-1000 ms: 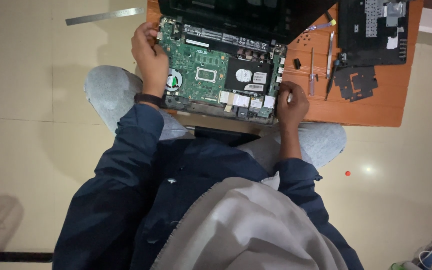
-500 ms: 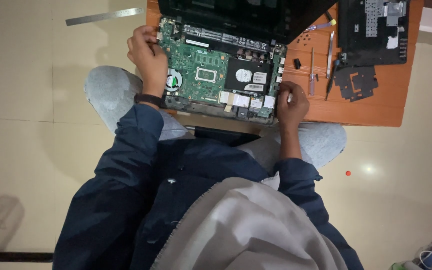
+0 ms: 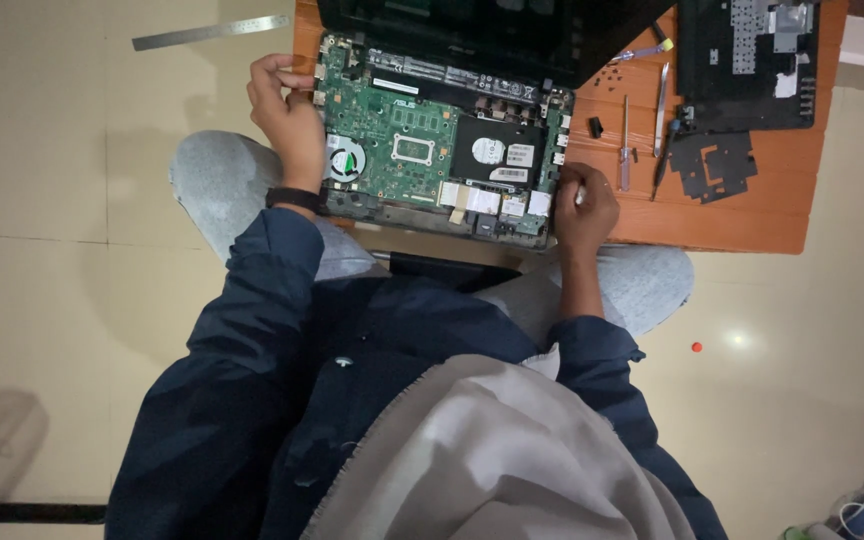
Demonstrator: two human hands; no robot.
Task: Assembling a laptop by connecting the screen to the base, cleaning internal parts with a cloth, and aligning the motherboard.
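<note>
Pale floor tiles (image 3: 72,200) surrounded a low orange table (image 3: 742,215), seen from above. An opened laptop base (image 3: 442,150) with its green circuit board exposed was laid at the near left of the table, its long axis running left to right and its dark screen (image 3: 482,35) hinged at the far edge. The left hand (image 3: 287,120) was curled around the base's far left corner, fingers closed on the edge. The right hand (image 3: 584,205) was closed at the near right corner; what, if anything, was pinched there could not be told. To the right, a screwdriver (image 3: 625,145), tweezers (image 3: 661,95) and a small black part (image 3: 596,127) were laid out, with a removed black keyboard cover (image 3: 742,65) beyond them. A steel ruler (image 3: 212,32) was left on the floor at the far left, and a small red object (image 3: 696,347) at the near right.
</note>
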